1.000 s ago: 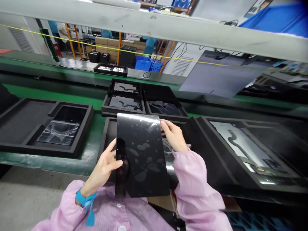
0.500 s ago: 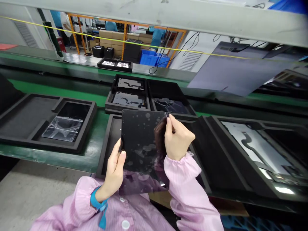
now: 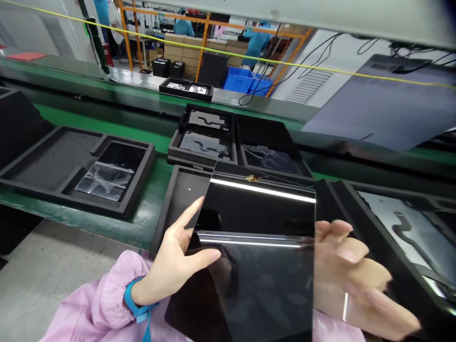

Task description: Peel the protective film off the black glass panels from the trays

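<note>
A dark, glossy display panel [image 3: 245,213] is tilted in front of me, with bright light strips reflected across it. My left hand [image 3: 178,261] grips its left edge, thumb on the face and fingers round the side. A clear protective film [image 3: 263,289] looks partly lifted, hazy over the lower part of the panel and reaching past its right edge. My right hand [image 3: 359,280], blurred, is beside that edge with fingers curled, seemingly holding the film. A small gold-coloured piece [image 3: 252,178] shows near the panel's top. Beneath lies a black foam tray [image 3: 174,204].
A foam tray [image 3: 67,190] with a film-covered panel stands at left. Behind are foam trays [image 3: 174,147] holding panels with flex cables. Another tray [image 3: 352,190] with a silvery panel is at right. Loose cables [image 3: 261,85] hang at the back. Co-workers are beyond an orange rack [image 3: 203,42].
My right hand has moved from the panel's top right corner down and right, apparently drawing film with it. The panel has come closer and tilted; my left hand still grips its left edge.
</note>
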Demonstrator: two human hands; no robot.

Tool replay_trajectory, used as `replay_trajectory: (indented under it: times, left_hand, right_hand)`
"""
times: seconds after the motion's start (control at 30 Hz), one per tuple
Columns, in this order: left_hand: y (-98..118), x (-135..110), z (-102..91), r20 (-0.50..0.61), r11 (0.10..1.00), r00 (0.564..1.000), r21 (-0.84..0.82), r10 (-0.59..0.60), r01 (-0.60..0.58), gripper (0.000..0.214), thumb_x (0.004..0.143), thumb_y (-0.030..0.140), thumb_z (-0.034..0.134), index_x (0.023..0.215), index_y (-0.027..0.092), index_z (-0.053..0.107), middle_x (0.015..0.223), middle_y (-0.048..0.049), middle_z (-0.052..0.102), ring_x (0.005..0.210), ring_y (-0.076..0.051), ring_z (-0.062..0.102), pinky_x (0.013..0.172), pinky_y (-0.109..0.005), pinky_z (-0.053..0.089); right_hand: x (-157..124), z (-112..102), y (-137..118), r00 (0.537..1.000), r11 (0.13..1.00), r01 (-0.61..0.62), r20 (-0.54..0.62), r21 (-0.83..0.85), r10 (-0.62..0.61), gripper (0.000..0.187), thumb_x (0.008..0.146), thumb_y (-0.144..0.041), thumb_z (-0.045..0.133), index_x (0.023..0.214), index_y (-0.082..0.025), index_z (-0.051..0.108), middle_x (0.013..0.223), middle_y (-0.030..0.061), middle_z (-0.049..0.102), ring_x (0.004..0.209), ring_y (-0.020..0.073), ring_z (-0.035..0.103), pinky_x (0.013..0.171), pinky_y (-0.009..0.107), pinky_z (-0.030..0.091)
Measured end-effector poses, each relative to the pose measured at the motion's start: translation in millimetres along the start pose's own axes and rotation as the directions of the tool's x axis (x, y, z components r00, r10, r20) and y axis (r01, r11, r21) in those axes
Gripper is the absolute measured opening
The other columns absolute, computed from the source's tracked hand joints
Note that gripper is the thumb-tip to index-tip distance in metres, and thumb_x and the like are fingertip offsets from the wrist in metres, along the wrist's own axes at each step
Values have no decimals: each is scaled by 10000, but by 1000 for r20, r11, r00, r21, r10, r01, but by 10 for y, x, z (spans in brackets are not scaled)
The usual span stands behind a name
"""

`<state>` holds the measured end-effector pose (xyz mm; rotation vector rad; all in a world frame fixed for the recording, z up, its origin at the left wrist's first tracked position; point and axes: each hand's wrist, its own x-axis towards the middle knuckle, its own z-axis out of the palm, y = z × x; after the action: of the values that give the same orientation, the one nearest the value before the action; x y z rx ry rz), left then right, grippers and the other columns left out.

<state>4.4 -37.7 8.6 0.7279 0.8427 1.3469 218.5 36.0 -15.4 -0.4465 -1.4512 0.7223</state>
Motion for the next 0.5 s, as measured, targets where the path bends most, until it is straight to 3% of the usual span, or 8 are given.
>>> replay_trajectory:
  times: [0.1, 0.23, 0.43, 0.5]
  left_hand:
    - [21, -9, 2, 11, 1000, 1000, -7, 4, -4, 863, 734, 104, 750, 1475, 172, 313, 1051, -57, 731, 884, -119, 673, 845, -183, 507]
    - [54, -26, 12, 23, 999, 1000, -41, -18, 19, 879, 734, 95, 741, 1485, 172, 291, 1056, -61, 734, 873, -121, 676, 826, -187, 518]
    - [75, -30, 36, 6, 1000, 1000, -14, -16, 16, 902, 726, 96, 746, 1493, 154, 276, 1024, -68, 741, 868, -133, 678, 823, -200, 522]
    - [57, -8, -8, -1, 1000, 1000, 14, -2, 2, 898, 727, 112, 753, 1492, 160, 285, 1010, -64, 743, 871, -140, 678, 825, -207, 523]
  right_hand:
    - [4, 8, -37, 996, 980, -12, -85, 200, 30, 308, 768, -315, 522, 498, -253, 387, 748, -15, 585, 1129, 137, 552, 1084, 221, 382]
    - [-18, -34, -19, 997, 988, -5, -72, 154, 16, 261, 795, -317, 486, 535, -300, 476, 717, 16, 572, 1168, 175, 533, 1123, 267, 340]
    - [-78, -163, 7, 1000, 991, 6, 30, 131, -10, 262, 846, -290, 393, 712, -343, 613, 931, -11, 628, 1237, 199, 471, 1109, 354, 343]
    - [-103, -195, -83, 997, 999, 43, 66, -21, -41, 297, 863, -297, 351, 679, -340, 580, 884, -1, 619, 1190, 232, 479, 1053, 414, 378]
